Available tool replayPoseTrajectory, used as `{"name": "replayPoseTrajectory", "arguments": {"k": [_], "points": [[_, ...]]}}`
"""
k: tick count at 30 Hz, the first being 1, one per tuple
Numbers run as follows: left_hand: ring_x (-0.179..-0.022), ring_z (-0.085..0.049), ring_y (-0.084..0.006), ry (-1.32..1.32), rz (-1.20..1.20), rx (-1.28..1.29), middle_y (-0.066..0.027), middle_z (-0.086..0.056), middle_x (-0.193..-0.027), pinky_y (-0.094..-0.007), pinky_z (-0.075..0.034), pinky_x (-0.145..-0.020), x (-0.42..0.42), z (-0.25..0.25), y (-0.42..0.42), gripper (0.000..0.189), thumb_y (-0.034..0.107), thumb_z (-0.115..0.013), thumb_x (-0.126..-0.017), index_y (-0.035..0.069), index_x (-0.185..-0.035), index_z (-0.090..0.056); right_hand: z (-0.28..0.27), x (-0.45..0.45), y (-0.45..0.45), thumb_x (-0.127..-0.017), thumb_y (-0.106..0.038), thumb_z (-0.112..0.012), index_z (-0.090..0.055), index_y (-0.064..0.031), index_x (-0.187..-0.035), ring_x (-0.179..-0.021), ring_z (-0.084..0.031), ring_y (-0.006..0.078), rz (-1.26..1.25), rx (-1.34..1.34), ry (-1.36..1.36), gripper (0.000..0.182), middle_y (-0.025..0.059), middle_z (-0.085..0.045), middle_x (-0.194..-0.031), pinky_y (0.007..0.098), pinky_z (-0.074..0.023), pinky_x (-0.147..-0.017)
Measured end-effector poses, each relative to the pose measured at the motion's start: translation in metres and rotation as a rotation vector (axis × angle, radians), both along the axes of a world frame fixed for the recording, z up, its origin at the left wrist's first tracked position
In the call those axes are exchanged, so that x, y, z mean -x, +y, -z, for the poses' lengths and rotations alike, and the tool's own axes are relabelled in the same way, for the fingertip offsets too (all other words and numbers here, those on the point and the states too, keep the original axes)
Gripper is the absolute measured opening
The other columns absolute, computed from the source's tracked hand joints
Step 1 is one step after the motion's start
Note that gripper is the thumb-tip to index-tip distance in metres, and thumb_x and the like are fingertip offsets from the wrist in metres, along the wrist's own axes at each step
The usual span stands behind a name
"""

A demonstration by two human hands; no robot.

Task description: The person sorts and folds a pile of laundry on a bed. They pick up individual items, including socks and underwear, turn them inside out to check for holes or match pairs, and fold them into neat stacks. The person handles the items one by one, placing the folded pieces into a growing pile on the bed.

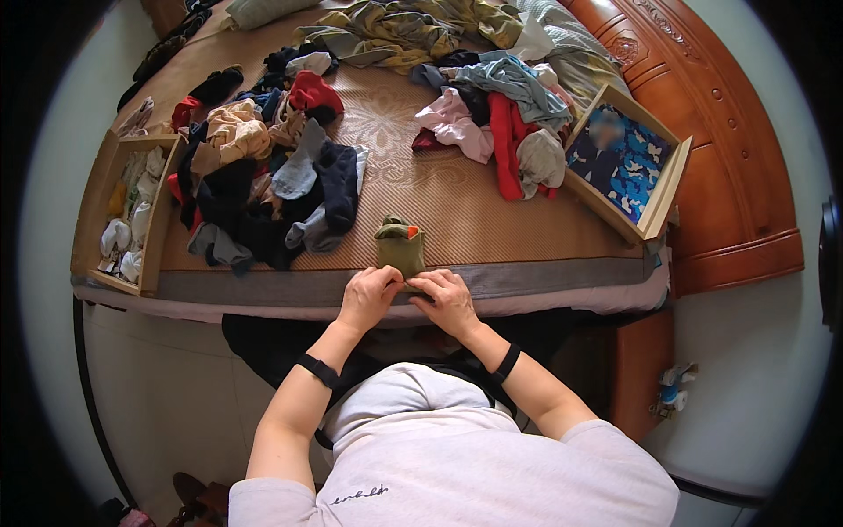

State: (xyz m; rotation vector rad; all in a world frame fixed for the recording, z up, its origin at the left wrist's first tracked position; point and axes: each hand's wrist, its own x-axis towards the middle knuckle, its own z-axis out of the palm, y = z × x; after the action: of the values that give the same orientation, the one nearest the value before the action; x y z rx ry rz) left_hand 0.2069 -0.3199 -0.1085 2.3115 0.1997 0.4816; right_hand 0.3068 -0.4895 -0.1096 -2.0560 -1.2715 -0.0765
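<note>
An olive-green sock or small garment (400, 253), partly folded, with an orange patch near its top, lies at the bed's front edge. My left hand (375, 293) pinches its near end at the left, and my right hand (442, 296) grips the same end at the right. Behind and to the left is a heap of socks and small clothes (230, 191) in black, grey, red and beige. Farther back on the right sits another pile of clothes (510, 112), with pink, red, grey and blue-grey pieces.
At the left edge stands an open box (150, 224) holding white items. On the right, a tilted open box (658, 204) contains blue camouflage-patterned material. Rumpled bedding (408, 33) lies at the back of the mat-covered bed (474, 224). A carved wooden headboard (718, 171) rises on the right.
</note>
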Motion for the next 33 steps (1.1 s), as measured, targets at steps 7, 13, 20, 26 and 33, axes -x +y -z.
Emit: {"name": "replayPoseTrajectory", "arguments": {"k": [7,13,20,26,33], "points": [[-0.091,-0.062,-0.0262,-0.105,-0.092,-0.229,-0.0061,-0.063,-0.096,-0.0368,-0.049,-0.081,0.001,0.003,-0.004,0.017,0.017,-0.073,-0.077,0.011,-0.09,-0.065,-0.003,-0.009,0.017,-0.086,-0.022,-0.065,-0.07,-0.0148,-0.096,-0.085,-0.065,0.0261,0.218,0.126,0.476,0.013,0.0063,-0.07,-0.083,0.04,-0.0504,-0.077],[-0.09,-0.061,-0.0223,-0.132,0.046,-0.355,-0.0023,-0.063,-0.093,-0.0372,-0.047,-0.083,0.001,0.005,0.004,0.021,0.019,-0.074,-0.076,0.012,-0.093,-0.064,-0.001,-0.013,0.024,-0.083,-0.019,-0.068,-0.07,-0.014,-0.093,-0.092,-0.064,0.0253,0.236,0.137,0.404,0.011,0.0048,-0.069,-0.093,0.0393,-0.0494,-0.081],[-0.086,-0.062,-0.0242,0.151,-0.047,0.083,-0.0046,-0.064,-0.085,-0.0376,-0.048,-0.081,-0.005,0.005,0.004,0.018,0.012,-0.074,-0.074,0.011,-0.088,-0.063,0.0,-0.008,0.0,-0.08,-0.016,-0.071,-0.069,-0.0142,-0.1,-0.097,-0.061,0.0218,-0.008,0.068,-0.094,0.02,0.0009,-0.066,-0.101,0.0363,-0.0442,-0.089],[-0.097,-0.057,-0.0253,-0.159,-0.015,-0.421,-0.0055,-0.057,-0.1,-0.0378,-0.047,-0.081,-0.008,-0.007,-0.003,0.022,0.013,-0.074,-0.072,0.011,-0.091,-0.064,0.006,-0.024,0.009,-0.084,-0.018,-0.067,-0.067,-0.014,-0.101,-0.094,-0.061,0.0223,0.03,0.164,0.056,0.017,0.0027,-0.068,-0.093,0.0362,-0.0443,-0.078],[-0.091,-0.06,-0.0263,0.021,-0.004,-0.354,-0.0066,-0.06,-0.09,-0.0376,-0.047,-0.082,-0.013,0.003,0.003,0.024,0.013,-0.073,-0.074,0.01,-0.096,-0.062,0.005,-0.025,0.018,-0.08,-0.015,-0.071,-0.064,-0.0138,-0.1,-0.095,-0.06,0.0255,0.037,-0.049,0.024,0.021,0.0056,-0.065,-0.097,0.0388,-0.0469,-0.08]]}}
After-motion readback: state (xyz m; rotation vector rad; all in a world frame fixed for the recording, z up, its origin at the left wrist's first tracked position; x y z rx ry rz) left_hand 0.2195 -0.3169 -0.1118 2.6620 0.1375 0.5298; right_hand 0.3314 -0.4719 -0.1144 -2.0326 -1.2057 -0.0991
